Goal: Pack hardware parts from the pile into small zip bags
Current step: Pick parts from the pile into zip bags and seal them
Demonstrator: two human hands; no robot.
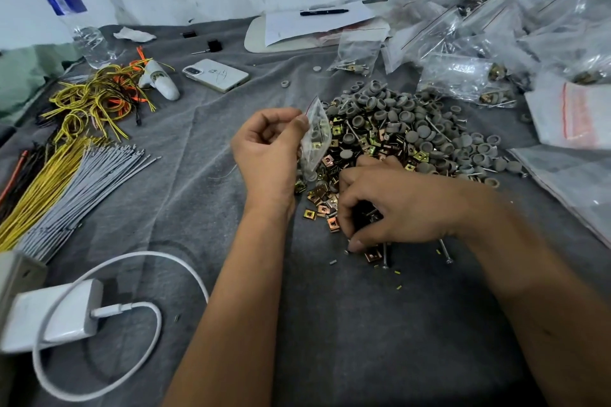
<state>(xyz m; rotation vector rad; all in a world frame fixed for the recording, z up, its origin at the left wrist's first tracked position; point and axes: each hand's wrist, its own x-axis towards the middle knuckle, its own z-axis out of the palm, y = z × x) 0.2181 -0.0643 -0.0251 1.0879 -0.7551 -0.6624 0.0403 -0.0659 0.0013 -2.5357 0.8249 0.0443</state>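
Note:
A pile of hardware parts (420,129) lies on the grey cloth: grey rubber caps at the back, brass clip nuts (322,195) at the front, long screws among them. My left hand (267,155) pinches a small clear zip bag (315,139) at its upper edge and holds it upright by the pile's left side; a few caps and clips show inside it. My right hand (393,205) lies palm down on the pile's near edge, fingers curled around several dark screws, thumb tip touching the cloth. Two screws (444,251) lie just below it.
Filled zip bags (463,53) are heaped at the back right, flat empty bags (572,116) at the right. Wire bundles (82,155) fill the left side. A phone (215,74), a water bottle (76,20), a charger with cable (59,314) and a pen on papers (324,11) lie around.

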